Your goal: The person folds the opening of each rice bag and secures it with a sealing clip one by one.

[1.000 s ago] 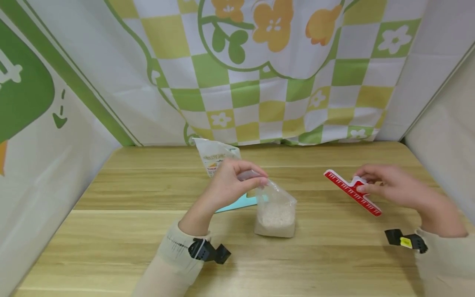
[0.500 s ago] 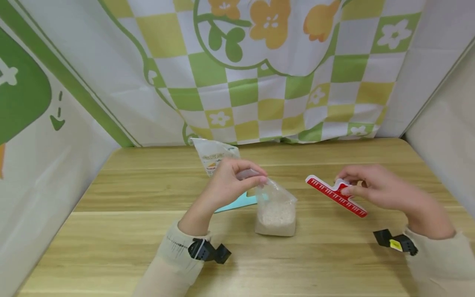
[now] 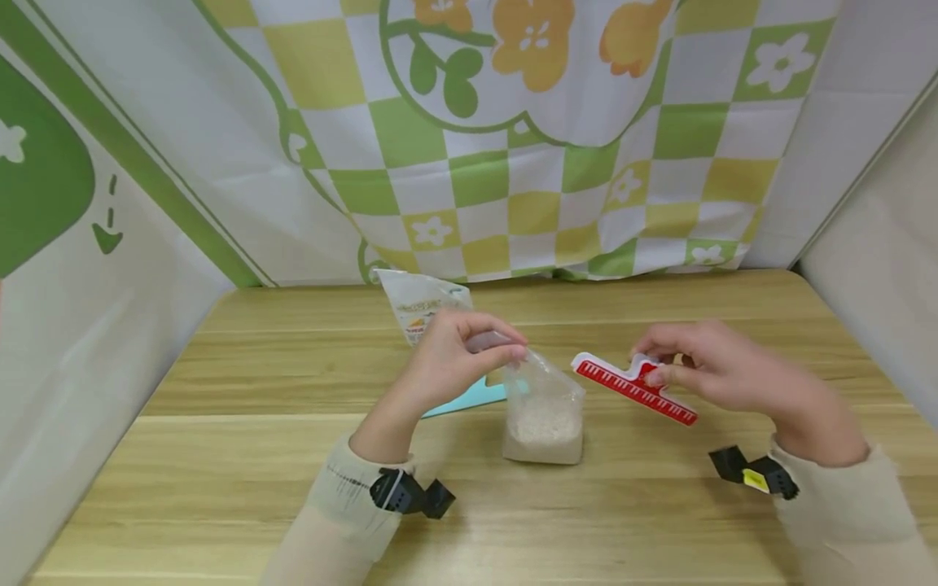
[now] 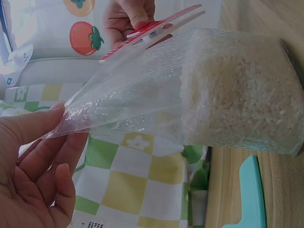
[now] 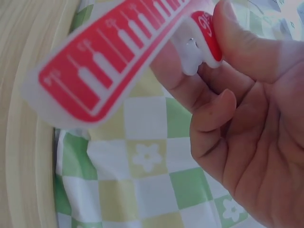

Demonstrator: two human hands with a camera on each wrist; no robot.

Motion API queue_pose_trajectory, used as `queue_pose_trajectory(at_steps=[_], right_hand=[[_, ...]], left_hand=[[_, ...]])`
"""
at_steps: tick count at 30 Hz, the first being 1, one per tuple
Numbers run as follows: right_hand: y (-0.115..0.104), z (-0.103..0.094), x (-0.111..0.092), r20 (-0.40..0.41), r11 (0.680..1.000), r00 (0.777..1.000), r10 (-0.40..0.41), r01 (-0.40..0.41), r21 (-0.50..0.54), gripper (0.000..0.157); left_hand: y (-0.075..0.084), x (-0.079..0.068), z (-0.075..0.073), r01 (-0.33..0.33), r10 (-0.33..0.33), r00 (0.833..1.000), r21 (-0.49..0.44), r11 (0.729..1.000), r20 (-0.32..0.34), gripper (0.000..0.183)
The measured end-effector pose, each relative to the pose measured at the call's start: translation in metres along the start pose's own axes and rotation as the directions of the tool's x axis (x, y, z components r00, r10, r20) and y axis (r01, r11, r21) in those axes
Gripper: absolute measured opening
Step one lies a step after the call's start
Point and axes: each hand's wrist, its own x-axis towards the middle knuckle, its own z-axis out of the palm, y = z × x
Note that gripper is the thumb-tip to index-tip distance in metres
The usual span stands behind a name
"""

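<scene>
A clear plastic bag of rice stands upright on the table, its lower part filled with white grains. My left hand pinches the bag's top corner between thumb and fingers, drawing the loose plastic up to the left. In the left wrist view the rice shows through the film. To the right of the bag, my right hand grips a red and white bag clip by its handle, held above the table. The clip's long bar, printed with a piano-key pattern, slants across the right wrist view.
A flat light-blue piece lies on the wooden table, partly behind my left hand and the bag. Farther back is a white printed pouch, partly hidden by the same hand. A checkered cloth hangs along the rear edge.
My right hand has carried the red clip leftward, closer to the rice bag. The left hand keeps its pinch on the bag and has hardly moved.
</scene>
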Motion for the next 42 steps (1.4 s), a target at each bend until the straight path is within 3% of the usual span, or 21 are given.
queue_pose_trajectory(at_steps=[10, 33, 42], right_hand=[[-0.001, 0.006, 0.006, 0.005, 0.998, 0.999, -0.052, 0.052, -0.029, 0.02], [-0.008, 0.032, 0.02, 0.015, 0.991, 0.999, -0.04, 0.038, 0.13, 0.015], [-0.007, 0.039, 0.023, -0.038, 0.987, 0.998, -0.048, 0.053, 0.15, 0.017]], left_hand=[[0.004, -0.001, 0.0, 0.031, -0.031, 1.0, 0.018, 0.999, 0.002, 0.009], [0.001, -0.003, 0.003, -0.011, 0.012, 1.0, 0.014, 1.0, -0.025, 0.008], [0.001, -0.002, 0.004, -0.001, 0.002, 1.0, 0.015, 1.0, -0.028, 0.008]])
